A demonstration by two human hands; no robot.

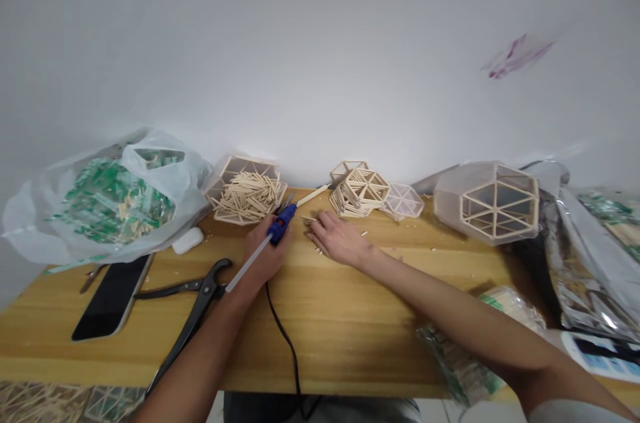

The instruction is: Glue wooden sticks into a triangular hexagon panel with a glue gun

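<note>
My left hand (264,253) is wrapped round a blue hot glue gun (284,221), with a long clear glue stick (247,266) jutting from its back towards me. A black cord (287,336) hangs down from it over the table's front edge. To its right, my right hand (337,236) rests low on the tabletop, fingers bent together on a short thin wooden stick (309,219). The fingertips partly hide that stick. Small stick pieces (319,251) lie beneath and beside the fingers. A pale wooden strip (313,195) lies just beyond the gun's nozzle.
Behind stand a hexagonal box of loose sticks (250,196), stacked stick frames (360,189), a hexagonal panel (404,200) and a lantern-like frame (493,203). Left are a plastic bag (145,203), phone (113,296) and black pliers (205,293). A stick packet (465,363) lies under my right arm.
</note>
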